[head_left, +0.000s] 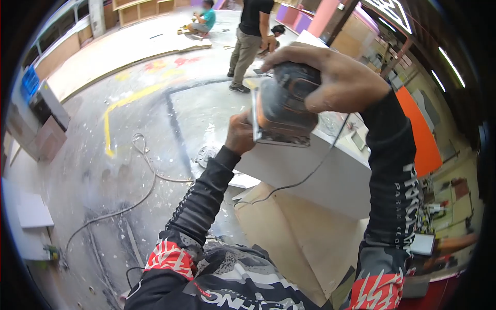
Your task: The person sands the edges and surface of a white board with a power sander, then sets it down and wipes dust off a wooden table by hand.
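A black and orange electric sander (287,118) is held up in front of me, tilted so its flat pad faces left. My right hand (343,77) is wrapped over the sander's top from the right. At the pad side, my left hand (241,135) grips the sander's edge; its fingertips are partly hidden behind the tool. A dark power cord (315,173) hangs below the sander and curves toward the brown board. Just beneath the sander is a grey-white panel (305,168).
Brown board (289,227) lies by my legs. A pale cable (150,191) loops over the stained floor. One person (248,44) stands ahead; another person (202,19) sits by a long pale platform (129,44). An orange panel (418,132) stands right.
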`<state>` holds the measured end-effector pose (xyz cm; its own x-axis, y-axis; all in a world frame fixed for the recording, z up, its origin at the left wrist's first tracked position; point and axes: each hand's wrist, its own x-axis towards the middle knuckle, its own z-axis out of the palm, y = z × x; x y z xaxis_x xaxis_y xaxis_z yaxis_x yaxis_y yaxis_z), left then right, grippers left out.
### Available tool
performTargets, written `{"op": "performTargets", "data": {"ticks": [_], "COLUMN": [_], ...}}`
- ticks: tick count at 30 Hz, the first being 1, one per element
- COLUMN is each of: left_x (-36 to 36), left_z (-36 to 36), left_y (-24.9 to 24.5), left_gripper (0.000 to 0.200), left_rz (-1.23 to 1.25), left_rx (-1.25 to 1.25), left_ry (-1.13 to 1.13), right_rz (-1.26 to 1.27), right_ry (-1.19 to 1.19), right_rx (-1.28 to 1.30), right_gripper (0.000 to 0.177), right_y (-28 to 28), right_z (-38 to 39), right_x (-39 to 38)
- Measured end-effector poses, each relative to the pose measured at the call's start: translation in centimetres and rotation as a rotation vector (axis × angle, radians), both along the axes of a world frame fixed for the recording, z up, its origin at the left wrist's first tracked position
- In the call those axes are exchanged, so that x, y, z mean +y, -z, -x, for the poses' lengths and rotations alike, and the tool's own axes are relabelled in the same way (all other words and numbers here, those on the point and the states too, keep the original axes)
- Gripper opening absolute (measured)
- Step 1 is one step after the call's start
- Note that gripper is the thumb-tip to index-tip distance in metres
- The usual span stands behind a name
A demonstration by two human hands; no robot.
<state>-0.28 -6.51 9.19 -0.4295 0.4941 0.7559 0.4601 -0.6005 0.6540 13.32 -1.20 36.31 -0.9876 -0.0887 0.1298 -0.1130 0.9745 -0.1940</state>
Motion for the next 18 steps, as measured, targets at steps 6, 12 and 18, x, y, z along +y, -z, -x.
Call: {"op": "performTargets", "data": {"ticks": [6,12,18], "left_x": [0.9,2.8,4.5], "left_z": [-0.4,0.4,1.0], "left_y": [-0.4,1.8,4.5], "left_gripper": [0.024,0.027,0.025], "left_rz": [0.067,0.147,0.145], "left_rx": [-0.073,-0.151,-0.187], "left_ry": [0.012,0.03,0.005], "right_rz": [0.063,0.028,0.133], "right_ry": [0.12,0.223,0.334], "right_rx": [-0.095,-0.138,-0.087], "right_gripper": [0.069,0.07,0.075], "right_y": [0.2,1.5,3.3], "right_z": [-3.1,-9.0,-15.7], "right_x": [1.6,5.4,8.5]}}
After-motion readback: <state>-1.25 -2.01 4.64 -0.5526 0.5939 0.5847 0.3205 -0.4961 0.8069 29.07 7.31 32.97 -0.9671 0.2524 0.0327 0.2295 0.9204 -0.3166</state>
